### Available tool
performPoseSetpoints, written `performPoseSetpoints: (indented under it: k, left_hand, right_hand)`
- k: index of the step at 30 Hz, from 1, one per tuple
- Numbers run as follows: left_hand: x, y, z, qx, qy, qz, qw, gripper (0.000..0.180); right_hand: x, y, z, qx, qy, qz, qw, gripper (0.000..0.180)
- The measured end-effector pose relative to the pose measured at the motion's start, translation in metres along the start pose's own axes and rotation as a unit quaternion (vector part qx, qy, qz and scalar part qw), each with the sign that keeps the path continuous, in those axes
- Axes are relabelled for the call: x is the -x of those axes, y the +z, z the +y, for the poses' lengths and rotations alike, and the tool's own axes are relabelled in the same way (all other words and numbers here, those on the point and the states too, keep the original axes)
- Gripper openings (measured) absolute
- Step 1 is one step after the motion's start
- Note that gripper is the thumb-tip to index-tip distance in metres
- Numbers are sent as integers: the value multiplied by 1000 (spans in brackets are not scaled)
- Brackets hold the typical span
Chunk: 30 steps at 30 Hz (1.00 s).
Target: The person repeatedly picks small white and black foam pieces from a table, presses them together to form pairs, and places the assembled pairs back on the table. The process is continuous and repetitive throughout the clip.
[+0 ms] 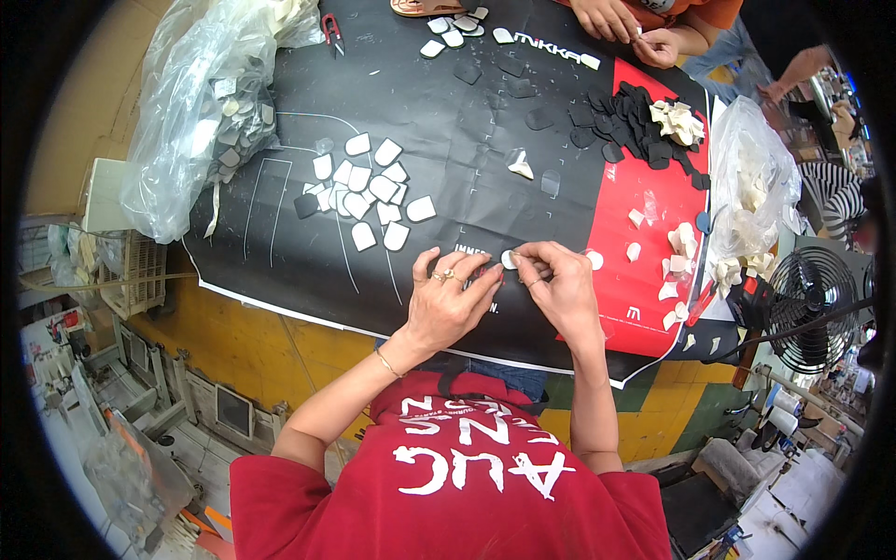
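Over the front edge of a black-and-red sheet covering the table, I hold a small white rounded pad between both hands. My right hand pinches it between thumb and forefinger from the right. At its left edge, my left hand, with rings on it, has its fingertips bunched against the pad. Ahead and to the left lies a loose heap of white-faced, dark-backed pads, rounded at one end. Another white round piece sits just past my right hand. A crumpled off-white scrap lies farther ahead.
A clear plastic bag of pads stands at left. Black pads are piled at far right, near peeled white scraps and another bag. Red snips lie far left. Across the table, another person's hands work. A black fan stands right.
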State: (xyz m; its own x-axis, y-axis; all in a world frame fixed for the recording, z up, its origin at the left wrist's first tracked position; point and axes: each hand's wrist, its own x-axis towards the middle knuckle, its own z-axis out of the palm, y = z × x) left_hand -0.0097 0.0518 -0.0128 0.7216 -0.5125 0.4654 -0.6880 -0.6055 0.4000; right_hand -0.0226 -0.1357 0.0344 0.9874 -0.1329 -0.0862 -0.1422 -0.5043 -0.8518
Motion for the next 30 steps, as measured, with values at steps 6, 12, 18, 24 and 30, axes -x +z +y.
performPoseSetpoints:
  k: [6, 12, 18, 24, 30]
  left_hand:
    - [-3, -3, 3, -10, 0, -24, 1000, 31]
    - [-6, -3, 2, 1, 1, -32, 999, 32]
    - [-6, -4, 2, -7, 7, -37, 999, 30]
    - [-7, -3, 2, -15, 8, -37, 999, 28]
    - [-8, -3, 1, -13, 13, -34, 999, 29]
  right_hand:
    - [1, 1, -1, 13, -12, 7, 1000, 11]
    - [6, 11, -9, 48, 17, 69, 996, 16]
    - [9, 22, -12, 111, 39, 132, 984, 19]
    - [12, 29, -8, 142, 58, 136, 979, 17]
    - [13, 36, -1, 162, 18, 220, 962, 28]
